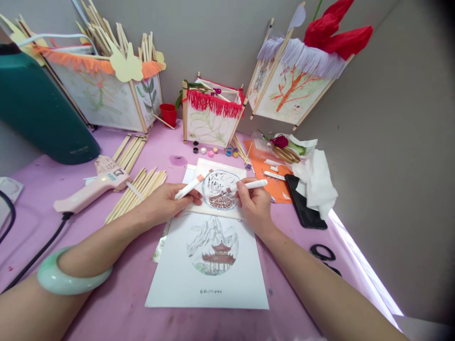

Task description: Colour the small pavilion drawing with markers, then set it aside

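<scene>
A white marker pen point(251, 185) is pinched in my right hand point(256, 206), its tip over a round drawing point(221, 189) on a square white panel point(199, 208). The drawing has a blue ring, dark strokes above and a brown roof shape below. My left hand point(181, 199) is closed around another white marker with an orange band point(192, 185), tilted up toward the panel, and its fingers rest at the panel's left edge. Below the panel lies a printed sheet point(170, 279) with a round picture of a pavilion point(220, 255) and mountains.
A pink glue gun point(95, 185) and wooden sticks point(137, 189) lie left, near a teal bottle point(39, 104). Paper lanterns point(213, 125) stand at the back. Paint pots point(211, 153), orange paper point(280, 189), a black phone point(304, 203), tissues point(322, 182) and scissors point(323, 252) are behind and right.
</scene>
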### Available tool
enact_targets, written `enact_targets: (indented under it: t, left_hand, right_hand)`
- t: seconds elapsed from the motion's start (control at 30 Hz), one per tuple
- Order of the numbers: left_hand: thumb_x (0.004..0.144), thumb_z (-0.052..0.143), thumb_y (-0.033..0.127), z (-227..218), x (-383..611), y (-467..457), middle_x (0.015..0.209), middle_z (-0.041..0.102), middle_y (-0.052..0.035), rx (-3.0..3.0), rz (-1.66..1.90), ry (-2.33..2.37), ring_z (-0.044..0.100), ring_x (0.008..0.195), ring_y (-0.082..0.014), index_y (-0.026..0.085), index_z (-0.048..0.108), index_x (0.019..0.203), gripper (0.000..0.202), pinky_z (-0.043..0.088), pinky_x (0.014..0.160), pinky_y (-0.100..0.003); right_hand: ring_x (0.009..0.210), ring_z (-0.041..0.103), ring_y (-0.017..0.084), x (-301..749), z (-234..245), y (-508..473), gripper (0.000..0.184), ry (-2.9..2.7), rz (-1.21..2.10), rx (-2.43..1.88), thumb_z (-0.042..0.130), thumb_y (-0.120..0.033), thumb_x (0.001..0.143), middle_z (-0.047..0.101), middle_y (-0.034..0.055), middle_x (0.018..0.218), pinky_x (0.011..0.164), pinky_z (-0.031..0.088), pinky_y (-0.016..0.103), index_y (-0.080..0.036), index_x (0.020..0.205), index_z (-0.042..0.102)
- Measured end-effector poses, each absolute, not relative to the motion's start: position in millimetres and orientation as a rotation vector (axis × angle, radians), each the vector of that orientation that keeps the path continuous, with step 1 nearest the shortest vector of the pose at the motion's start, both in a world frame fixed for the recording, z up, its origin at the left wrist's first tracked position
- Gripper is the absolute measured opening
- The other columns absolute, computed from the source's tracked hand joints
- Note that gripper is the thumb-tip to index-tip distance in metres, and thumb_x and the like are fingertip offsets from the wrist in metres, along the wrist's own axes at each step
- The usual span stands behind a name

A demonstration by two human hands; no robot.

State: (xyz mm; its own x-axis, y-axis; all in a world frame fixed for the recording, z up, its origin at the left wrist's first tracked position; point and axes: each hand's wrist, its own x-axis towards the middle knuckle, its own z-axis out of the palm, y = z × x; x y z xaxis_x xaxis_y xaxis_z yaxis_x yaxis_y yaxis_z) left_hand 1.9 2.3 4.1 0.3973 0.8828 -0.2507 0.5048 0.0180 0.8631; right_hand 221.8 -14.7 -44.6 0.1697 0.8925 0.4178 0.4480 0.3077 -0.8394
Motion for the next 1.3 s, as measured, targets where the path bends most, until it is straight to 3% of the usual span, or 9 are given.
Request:
enact_targets:
  t: [0.67,0.83,1.3]
  left_hand:
    - [0.074,0.053,0.031,3.8,1.4,1.8,0.091,0.071,-0.001,1.623,0.473,1.248,0.04,0.045,-0.0065,0.018,0.065,0.094,0.027,0.033,0.046,-0.021]
    - [0.073,0.052,0.031,7.0,2.2,0.9,0.081,0.07,-0.0006,1.641,0.464,1.271,0.039,0.044,-0.0069,0.017,0.067,0.093,0.028,0.032,0.045,-0.021]
    - [0.073,0.053,0.032,5.8,1.7,1.0,0.09,0.071,-0.0018,1.612,0.479,1.247,0.04,0.044,-0.0071,0.018,0.066,0.094,0.028,0.034,0.047,-0.021]
  right_hand:
    - [0.052,0.052,0.01,221.9,-45.3,-14.4,0.018,-1.461,0.485,-1.325,0.049,-0.037,0.086,0.056,-0.002,0.061,0.052,0.041,0.022,-0.019,0.081,0.052]
    - [0.053,0.053,0.01,221.4,-43.6,-15.3,0.018,-1.458,0.511,-1.31,0.049,-0.037,0.087,0.056,-0.0019,0.061,0.052,0.041,0.021,-0.019,0.081,0.052]
    - [0.053,0.052,0.01,221.7,-44.1,-15.0,0.019,-1.461,0.506,-1.316,0.049,-0.037,0.087,0.056,-0.002,0.061,0.052,0.041,0.022,-0.02,0.08,0.052]
